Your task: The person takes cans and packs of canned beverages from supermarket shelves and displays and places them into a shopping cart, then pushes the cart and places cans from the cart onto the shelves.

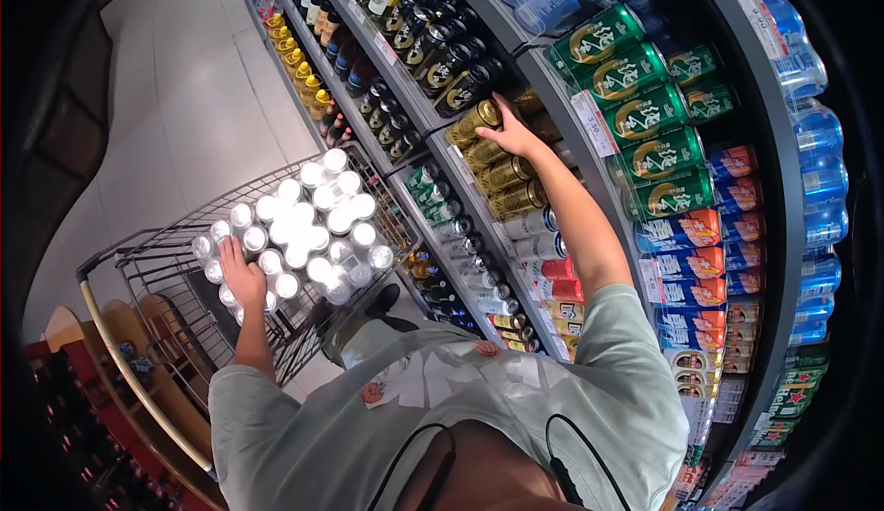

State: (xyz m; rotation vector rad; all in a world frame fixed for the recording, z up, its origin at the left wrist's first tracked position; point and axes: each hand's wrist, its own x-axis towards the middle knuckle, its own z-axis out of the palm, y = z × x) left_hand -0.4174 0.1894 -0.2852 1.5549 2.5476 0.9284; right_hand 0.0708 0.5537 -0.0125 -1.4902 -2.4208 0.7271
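Note:
My right hand (508, 135) reaches into the shelf with thumb and fingers around a gold can (480, 119). More gold cans (506, 175) lie in a row just below it, and dark bottles with gold labels (468, 87) are beside it. My left hand (243, 276) rests with fingers stretched out over a cluster of white-topped containers (295, 226) in the shopping cart (161, 267). Glare hides much of their detail, so I cannot tell whether they are cans or bottles.
Shelves to the right hold green cans (658, 133), blue-and-orange cans (681, 262) and blue cans (820, 180). A price tag (594, 122) sticks out on the shelf edge. Yellow-capped bottles (299, 69) line the lower shelf. Tiled floor (198, 78) extends behind the cart.

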